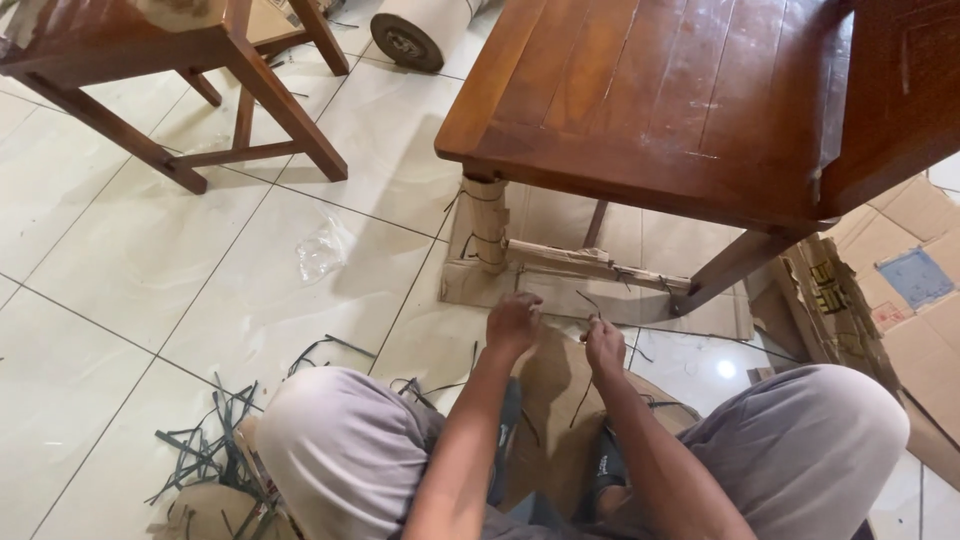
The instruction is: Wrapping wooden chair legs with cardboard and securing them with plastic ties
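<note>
Right hand [604, 343] pinching dark strap [583, 390] — left hand [513, 322] just beside

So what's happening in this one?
A person crouches on the tiled floor before a wooden chair. Its front leg and rung are wrapped in cardboard tied with dark strapping. The left hand and right hand handle a thin dark strap. Cut strap scraps lie nearby.
</note>
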